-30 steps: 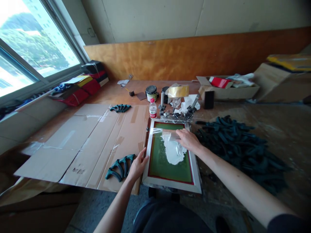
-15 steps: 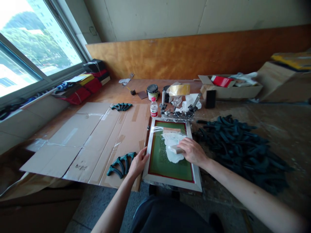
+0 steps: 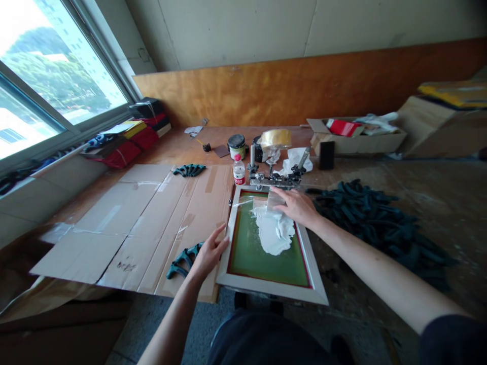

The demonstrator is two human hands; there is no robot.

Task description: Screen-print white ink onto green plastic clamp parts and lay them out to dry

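Note:
A screen-printing frame (image 3: 315, 276) with green mesh lies in front of me, its near end seemingly raised. A thick patch of white ink (image 3: 274, 235) covers the mesh's upper middle. My right hand (image 3: 299, 207) is at the far end of the ink, fingers and thumb around a pale squeegee (image 3: 272, 201), partly hidden by the hand. My left hand (image 3: 210, 249) is beside the frame's left edge with its fingers stretched out; whether they touch the frame I cannot tell. Close to it, dark green curved parts (image 3: 178, 263) lie on the cardboard (image 3: 125, 228).
A metal hinge clamp (image 3: 276, 180) stands at the frame's far end. Beside it are a plastic bottle (image 3: 239, 171) and an ink tub (image 3: 236, 145). To the right lies a heap of dark green parts (image 3: 373, 223); behind it is an open carton (image 3: 365, 143).
My right hand has moved away from me with the squeegee, to the ink's far end. The frame's near end looks higher and nearer. My left hand's fingers have spread out.

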